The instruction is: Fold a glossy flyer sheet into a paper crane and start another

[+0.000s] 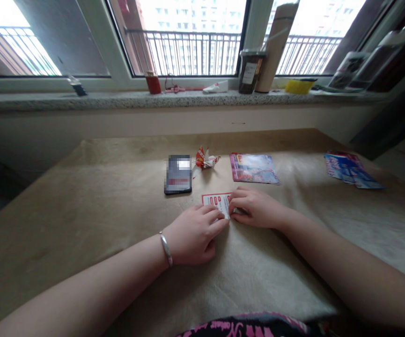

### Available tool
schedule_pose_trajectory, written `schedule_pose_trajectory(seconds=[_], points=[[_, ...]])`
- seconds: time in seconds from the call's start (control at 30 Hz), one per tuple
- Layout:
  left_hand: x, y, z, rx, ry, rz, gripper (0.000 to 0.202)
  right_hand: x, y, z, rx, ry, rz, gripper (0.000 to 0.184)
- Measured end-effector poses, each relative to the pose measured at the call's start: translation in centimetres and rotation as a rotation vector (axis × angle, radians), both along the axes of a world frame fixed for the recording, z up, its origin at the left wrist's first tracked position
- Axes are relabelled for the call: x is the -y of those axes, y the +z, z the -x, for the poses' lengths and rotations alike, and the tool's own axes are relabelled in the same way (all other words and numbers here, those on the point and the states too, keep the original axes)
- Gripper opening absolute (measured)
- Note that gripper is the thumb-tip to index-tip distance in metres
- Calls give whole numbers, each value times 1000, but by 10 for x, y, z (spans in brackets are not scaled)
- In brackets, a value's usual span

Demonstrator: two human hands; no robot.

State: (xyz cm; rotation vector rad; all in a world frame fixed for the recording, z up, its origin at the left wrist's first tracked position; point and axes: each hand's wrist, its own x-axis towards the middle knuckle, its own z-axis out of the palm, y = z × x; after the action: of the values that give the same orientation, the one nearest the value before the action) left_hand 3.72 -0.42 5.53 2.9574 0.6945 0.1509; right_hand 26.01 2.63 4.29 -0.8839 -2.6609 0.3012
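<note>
A small sheet of printed paper (209, 199), white with red print and a red border, lies on the table in front of me. My left hand (193, 234), with a silver bangle at the wrist, rests palm down with its fingers laid over the sheet's lower part. At the sheet's right edge, my right hand (253, 207) is closed, thumb and fingers pinching the paper. The fingers hide much of the sheet. Just beyond it stands a folded paper crane (206, 160) in red and white, beside a dark phone-like device (178, 175) with a blurred screen.
Printed leaflets (254, 168) lie beyond my right hand, and a fanned stack of blue leaflets (353, 171) is farther right. The tan table (100, 201) meets a wall below a granite sill (118, 99), which holds a dark cup (249, 72), a tall bottle (276, 47) and yellow tape (299, 86).
</note>
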Motion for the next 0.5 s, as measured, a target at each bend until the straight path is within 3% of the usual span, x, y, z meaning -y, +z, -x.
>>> schedule_pose_trajectory(seconds=[0.5], points=[[-25,-6,14,51,17,-180,24,4,-2,1,8,-25,-100,14]])
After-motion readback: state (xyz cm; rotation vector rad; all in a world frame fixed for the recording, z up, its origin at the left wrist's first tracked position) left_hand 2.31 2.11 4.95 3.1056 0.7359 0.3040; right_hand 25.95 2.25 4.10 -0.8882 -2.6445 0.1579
